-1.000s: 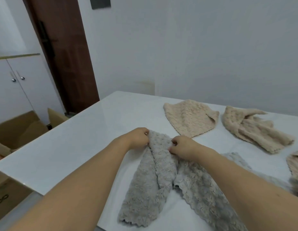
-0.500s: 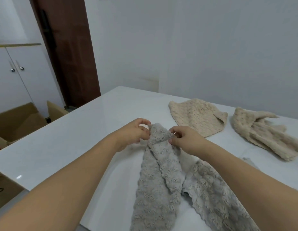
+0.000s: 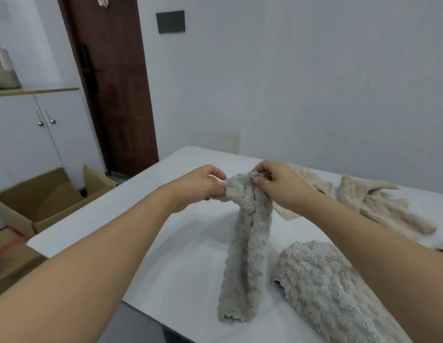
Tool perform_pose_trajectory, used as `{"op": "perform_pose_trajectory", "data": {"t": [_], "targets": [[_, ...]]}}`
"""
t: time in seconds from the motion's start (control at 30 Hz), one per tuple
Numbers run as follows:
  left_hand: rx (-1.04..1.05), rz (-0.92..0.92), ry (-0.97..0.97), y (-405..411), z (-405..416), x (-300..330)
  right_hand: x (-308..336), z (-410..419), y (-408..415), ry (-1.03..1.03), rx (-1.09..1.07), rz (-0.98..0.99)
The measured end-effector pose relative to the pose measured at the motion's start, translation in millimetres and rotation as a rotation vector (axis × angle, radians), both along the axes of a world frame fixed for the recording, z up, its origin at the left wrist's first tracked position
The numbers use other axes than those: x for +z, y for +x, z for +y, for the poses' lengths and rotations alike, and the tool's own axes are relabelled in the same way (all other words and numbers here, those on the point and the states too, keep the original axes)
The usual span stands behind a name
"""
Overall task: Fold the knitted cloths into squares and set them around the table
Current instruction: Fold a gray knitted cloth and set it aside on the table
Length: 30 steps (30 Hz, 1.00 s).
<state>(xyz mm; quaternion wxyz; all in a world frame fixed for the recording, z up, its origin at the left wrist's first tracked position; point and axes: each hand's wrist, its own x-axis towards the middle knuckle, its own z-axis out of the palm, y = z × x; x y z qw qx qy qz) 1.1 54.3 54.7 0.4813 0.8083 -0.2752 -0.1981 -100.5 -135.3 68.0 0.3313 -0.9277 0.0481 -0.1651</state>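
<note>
A grey knitted cloth (image 3: 247, 248) hangs bunched in a long strip above the white table (image 3: 180, 263), its lower end near the table's front edge. My left hand (image 3: 203, 185) pinches its top edge from the left, and my right hand (image 3: 275, 181) pinches the same top edge from the right. A second grey cloth (image 3: 324, 285) lies crumpled on the table under my right forearm. Two beige knitted cloths lie farther back: one (image 3: 304, 179) partly hidden behind my right hand, the other (image 3: 379, 204) crumpled to its right.
An open cardboard box (image 3: 47, 196) stands on the floor left of the table, before a white cabinet (image 3: 29, 134). A dark wooden door (image 3: 111, 90) is behind. The wall runs close along the table's far side.
Both hands have lifted the grey cloth's top edge up off the table, so the cloth now hangs in a strip. The view has tilted upward.
</note>
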Motion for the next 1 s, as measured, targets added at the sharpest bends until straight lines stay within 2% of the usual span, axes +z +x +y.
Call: {"op": "perform_pose_trajectory", "data": {"t": [0.17, 0.33, 0.53, 0.63, 0.7, 0.77, 0.8, 0.9, 1.0], "targets": [[0.049, -0.18, 0.121, -25.0, 17.8, 62.3, 55.3, 3.3, -31.8, -0.183, 0.019, 0.063], [0.118, -0.196, -0.033, -51.0, 35.4, 101.4, 96.1, 7.6, -64.2, -0.227, 0.063, 0.253], [0.25, 0.033, -0.269, -64.6, 63.2, 120.8, 123.5, 9.0, -79.6, -0.121, 0.086, 0.495], [0.313, 0.042, -0.21, -54.8, 69.7, 116.2, 122.4, 17.4, -72.3, -0.17, 0.042, 0.568], [0.325, 0.038, -0.096, -47.7, 75.2, 106.8, 116.0, 22.9, -66.9, -0.307, -0.01, 0.606], [0.35, 0.021, -0.011, -39.4, 80.6, 92.4, 103.0, 23.9, -59.7, -0.476, -0.09, 0.553], [0.372, -0.001, -0.004, -35.7, 82.7, 84.7, 93.8, 21.7, -54.0, -0.492, -0.124, 0.494], [0.433, -0.115, -0.137, -19.4, 84.1, 65.9, 71.1, 10.8, -33.4, -0.356, -0.19, 0.249], [0.543, -0.246, -0.365, -3.8, 80.4, 71.8, 73.9, 4.4, -13.8, -0.232, -0.248, -0.111]]}}
